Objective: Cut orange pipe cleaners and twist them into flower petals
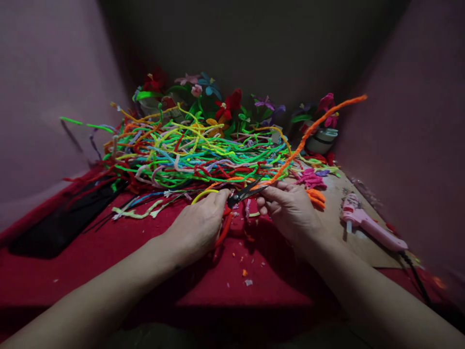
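Observation:
My left hand [205, 220] is closed round the handles of a pair of scissors [240, 196] with black blades and a red and yellow grip. The blades point right and lie apart around the lower end of an orange pipe cleaner [305, 138]. Between thumb and fingers, my right hand [290, 208] pinches that pipe cleaner near its lower end. Its long free part slants up to the right. Just beyond both hands spreads a pile of many-coloured pipe cleaners [203, 150].
A pink glue gun [374, 228] lies on a brown board [341, 194] at the right. Pipe cleaner flowers [225, 104] stand behind the pile, near a small white pot [321, 140]. A flat black object [65, 218] lies left. Scraps dot the red cloth [145, 271].

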A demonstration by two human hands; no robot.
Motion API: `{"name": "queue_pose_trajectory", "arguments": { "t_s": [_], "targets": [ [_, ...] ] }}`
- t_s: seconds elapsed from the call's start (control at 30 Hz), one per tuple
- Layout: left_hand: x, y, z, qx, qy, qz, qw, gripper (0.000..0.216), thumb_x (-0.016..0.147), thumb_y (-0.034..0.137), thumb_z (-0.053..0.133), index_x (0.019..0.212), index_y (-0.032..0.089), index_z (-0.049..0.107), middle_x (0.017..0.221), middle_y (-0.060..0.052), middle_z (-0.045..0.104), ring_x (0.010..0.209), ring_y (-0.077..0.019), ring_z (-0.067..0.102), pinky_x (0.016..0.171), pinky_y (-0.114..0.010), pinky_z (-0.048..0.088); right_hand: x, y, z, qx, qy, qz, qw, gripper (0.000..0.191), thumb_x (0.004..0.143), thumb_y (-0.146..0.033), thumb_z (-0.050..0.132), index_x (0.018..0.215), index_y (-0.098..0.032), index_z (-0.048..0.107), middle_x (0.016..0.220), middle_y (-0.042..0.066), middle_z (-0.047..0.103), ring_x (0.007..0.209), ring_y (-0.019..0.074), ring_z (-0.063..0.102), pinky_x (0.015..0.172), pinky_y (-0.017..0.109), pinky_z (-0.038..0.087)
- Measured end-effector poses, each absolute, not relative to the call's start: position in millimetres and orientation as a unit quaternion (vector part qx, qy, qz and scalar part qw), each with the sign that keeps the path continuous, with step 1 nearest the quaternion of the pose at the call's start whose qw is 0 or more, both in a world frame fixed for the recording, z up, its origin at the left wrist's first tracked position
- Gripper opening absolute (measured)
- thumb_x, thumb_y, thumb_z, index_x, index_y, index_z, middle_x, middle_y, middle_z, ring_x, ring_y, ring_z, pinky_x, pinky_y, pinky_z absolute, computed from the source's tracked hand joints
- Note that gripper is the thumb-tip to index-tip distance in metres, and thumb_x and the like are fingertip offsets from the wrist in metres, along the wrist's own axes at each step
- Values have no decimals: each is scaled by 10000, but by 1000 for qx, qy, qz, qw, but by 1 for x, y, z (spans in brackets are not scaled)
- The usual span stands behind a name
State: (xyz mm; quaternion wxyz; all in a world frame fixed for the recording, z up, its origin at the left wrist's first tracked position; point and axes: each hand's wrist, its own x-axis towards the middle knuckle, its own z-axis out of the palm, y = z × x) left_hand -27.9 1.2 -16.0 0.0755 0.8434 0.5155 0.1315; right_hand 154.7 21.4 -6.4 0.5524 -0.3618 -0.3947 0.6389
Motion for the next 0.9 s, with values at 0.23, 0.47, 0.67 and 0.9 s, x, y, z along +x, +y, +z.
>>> {"name": "queue_pose_trajectory", "arguments": {
  "t_s": [0.23, 0.47, 0.67, 0.9],
  "targets": [
    [-28, 0, -16, 842, 512, 138, 97, 380, 841, 165, 342, 1218, 185, 388, 1112, -124, 559, 1033, -226, 562, 829, -355, 475, 155, 23, -12, -351, -382, 653, 552, 62, 619, -135, 667, 665, -105, 639, 545, 11, 603, 431, 76, 533, 406, 173, 441],
    [-29, 1, -17, 842, 513, 132, 100, 397, 840, 154, 336, 1234, 165, 382, 1119, -134, 559, 1044, -237, 556, 851, -382, 468, 154, 22, -10, -356, -378, 653, 551, 75, 612, -134, 680, 667, -97, 645, 549, 20, 605, 418, 71, 527, 398, 167, 436],
    [-28, 1, -21, 845, 514, 130, 72, 406, 852, 151, 306, 1256, 134, 353, 1166, -155, 535, 1048, -255, 552, 839, -404, 477, 154, 21, -11, -368, -359, 666, 540, 91, 617, -146, 694, 673, -110, 632, 540, 6, 598, 429, 76, 538, 388, 163, 446],
    [-27, 1, -26, 846, 514, 122, 65, 424, 853, 138, 303, 1277, 142, 312, 1158, -144, 533, 1042, -250, 560, 826, -395, 488, 155, 22, -13, -342, -362, 669, 552, 77, 607, -131, 688, 651, -115, 627, 554, 2, 600, 449, 76, 548, 393, 156, 443]
  ]
}}
